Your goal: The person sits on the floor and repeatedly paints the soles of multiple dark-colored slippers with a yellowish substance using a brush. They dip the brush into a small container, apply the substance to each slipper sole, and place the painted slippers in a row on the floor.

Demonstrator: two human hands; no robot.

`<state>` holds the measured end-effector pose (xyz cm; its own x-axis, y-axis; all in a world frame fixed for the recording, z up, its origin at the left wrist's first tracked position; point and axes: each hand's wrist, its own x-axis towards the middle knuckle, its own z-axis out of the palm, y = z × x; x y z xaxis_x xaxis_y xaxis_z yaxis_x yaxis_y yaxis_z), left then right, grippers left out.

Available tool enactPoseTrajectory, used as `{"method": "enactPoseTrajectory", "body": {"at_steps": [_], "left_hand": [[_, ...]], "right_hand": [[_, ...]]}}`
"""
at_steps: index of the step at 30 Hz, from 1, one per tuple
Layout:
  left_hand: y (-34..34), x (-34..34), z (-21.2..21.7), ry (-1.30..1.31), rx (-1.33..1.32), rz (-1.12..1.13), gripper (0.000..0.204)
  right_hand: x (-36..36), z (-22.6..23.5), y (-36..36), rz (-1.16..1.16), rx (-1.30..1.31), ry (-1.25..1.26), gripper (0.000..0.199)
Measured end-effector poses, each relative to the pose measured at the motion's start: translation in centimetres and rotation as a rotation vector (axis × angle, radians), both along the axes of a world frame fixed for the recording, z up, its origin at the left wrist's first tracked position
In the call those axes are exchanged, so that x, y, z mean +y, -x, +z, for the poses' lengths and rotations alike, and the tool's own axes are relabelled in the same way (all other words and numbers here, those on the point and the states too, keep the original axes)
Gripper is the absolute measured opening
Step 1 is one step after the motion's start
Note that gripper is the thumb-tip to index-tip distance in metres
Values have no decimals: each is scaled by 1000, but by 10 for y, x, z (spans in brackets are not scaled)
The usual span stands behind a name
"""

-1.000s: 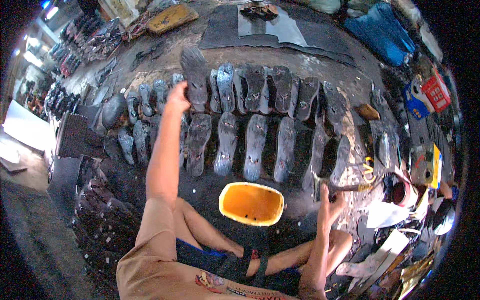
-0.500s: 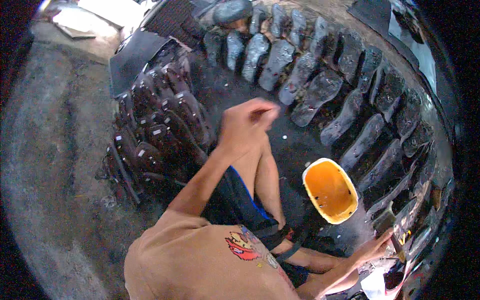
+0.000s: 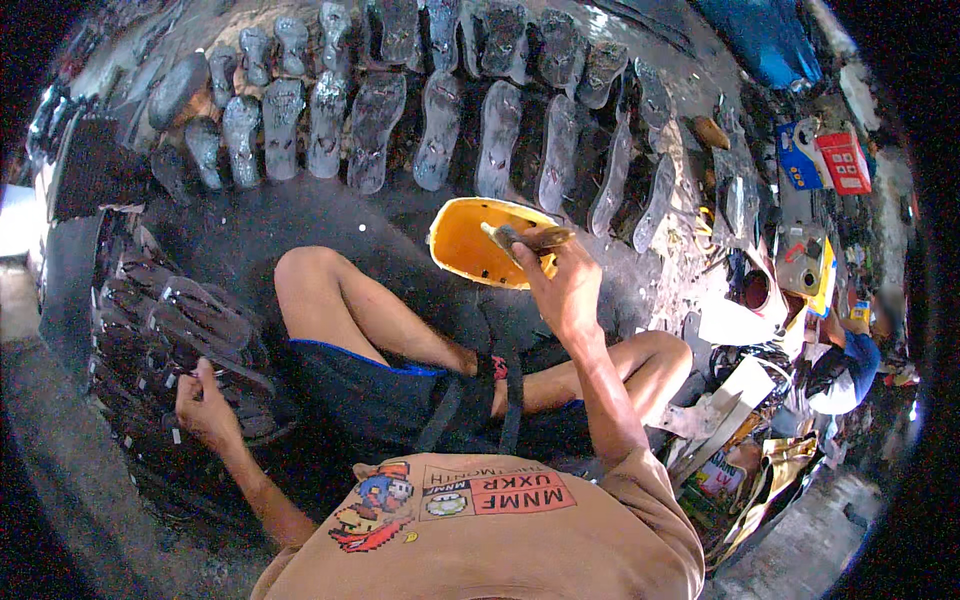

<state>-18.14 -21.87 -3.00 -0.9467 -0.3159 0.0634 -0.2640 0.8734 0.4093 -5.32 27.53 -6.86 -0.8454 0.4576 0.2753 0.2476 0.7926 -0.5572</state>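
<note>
My right hand (image 3: 573, 295) is closed around a short brush (image 3: 540, 238), brown with a pale end at the left. It is above the yellow tub (image 3: 445, 208), which has an orange-yellow inside and dark specks. At the left, my left hand (image 3: 208, 408) is over a pile of dark sandals (image 3: 200, 325), its thumb and forefinger apart. The thumb is close to a sandal's strap; whether it touches is hard to tell. Beyond the tub, dark grey soles (image 3: 498, 140) lie side by side in rows, their long sides nearly touching.
Tools, scraps and boxes crowd the right side, among them a red box (image 3: 845, 163) and a white strip (image 3: 725, 415). Another person in a blue sleeve (image 3: 862, 360) is at the far right. My bent legs (image 3: 350, 300) lie between me and the tub.
My view has swung to the right. My left hand has gone from above my knee to the sandal pile. My right hand has come from the tools at right to above the tub.
</note>
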Motion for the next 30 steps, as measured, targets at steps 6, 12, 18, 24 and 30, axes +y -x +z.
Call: {"method": "enactPoseTrajectory", "body": {"at_steps": [6,12,18,24,30], "left_hand": [[-40,73,53,5,38,-397,30],[-86,128,-8,57,43,-848,42],[-70,155,-9,-975,-302,-535,44],[-75,228,-5,-2260,-787,-269,55],[-92,217,-18,-2236,-923,-265,56]], "right_hand": [[14,18,-14,-332,341,469,17],[26,-7,-72,-285,-39,486,22],[25,44,-50,-402,589,1383,24],[-39,75,8,238,437,593,34],[-40,94,33,114,518,111,26]]}}
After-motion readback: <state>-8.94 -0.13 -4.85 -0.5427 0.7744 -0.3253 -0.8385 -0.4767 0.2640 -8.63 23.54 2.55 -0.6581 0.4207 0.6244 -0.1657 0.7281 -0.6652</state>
